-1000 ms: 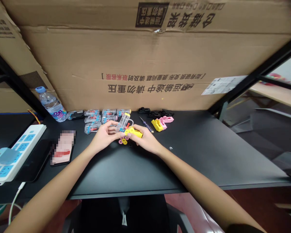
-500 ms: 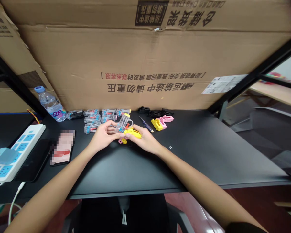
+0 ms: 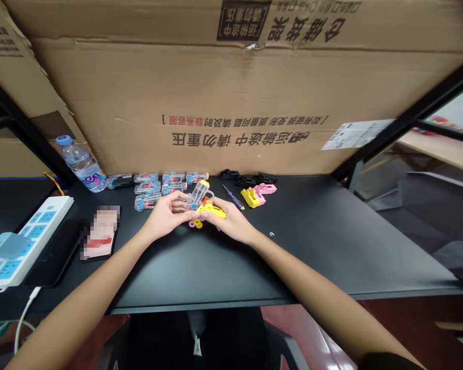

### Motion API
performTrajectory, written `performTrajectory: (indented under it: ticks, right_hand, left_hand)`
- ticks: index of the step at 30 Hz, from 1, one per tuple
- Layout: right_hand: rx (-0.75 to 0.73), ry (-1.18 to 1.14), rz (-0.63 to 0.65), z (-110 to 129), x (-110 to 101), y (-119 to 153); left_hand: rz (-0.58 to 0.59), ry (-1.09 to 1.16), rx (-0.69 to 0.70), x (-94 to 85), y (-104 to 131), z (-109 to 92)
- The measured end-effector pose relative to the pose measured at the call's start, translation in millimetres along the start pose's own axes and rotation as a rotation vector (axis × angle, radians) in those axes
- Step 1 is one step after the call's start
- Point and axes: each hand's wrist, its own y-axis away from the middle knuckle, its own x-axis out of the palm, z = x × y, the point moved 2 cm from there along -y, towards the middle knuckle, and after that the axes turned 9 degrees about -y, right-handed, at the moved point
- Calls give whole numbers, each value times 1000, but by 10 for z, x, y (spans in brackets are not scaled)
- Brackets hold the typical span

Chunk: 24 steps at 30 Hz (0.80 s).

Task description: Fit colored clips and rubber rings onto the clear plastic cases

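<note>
Clamped grip: left hand (image 3: 166,214) on clear case (image 3: 199,192), right hand (image 3: 231,220) on yellow piece (image 3: 216,210).
Small rings (image 3: 198,224) lie near them.

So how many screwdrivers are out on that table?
1. The screwdriver lies on the black tabletop beyond the right hand, just left of the loose yellow plastic piece. Another could be hidden under the left hand or right hand.

Probably workshop: screwdriver (image 3: 234,198), plastic parts (image 3: 259,195) on black desk (image 3: 200,272).
</note>
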Motion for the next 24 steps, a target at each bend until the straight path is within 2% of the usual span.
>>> performTrajectory:
  ticks: [9, 15, 18, 21, 24]
  right_hand:
    - [-30, -129, -164, -58, -130, -94]
    - [-49, -166, -184, -65, -167, -109]
    - [-53, -151, -159, -29, -156, -87]
    - [-46, -139, -129, -12, -142, -72]
    - [-43, -164, -152, -26, -146, -75]
  left_hand:
    - [-92, 32, -38, -76, -22, -27]
    - [-116, 48, 10, -117, -50, -5]
    - [-122, -27, 32, -132, -45, -8]
    - [-92, -93, 27, -123, -32, -22]
    - [-55, -83, 25, -102, -21, -35]
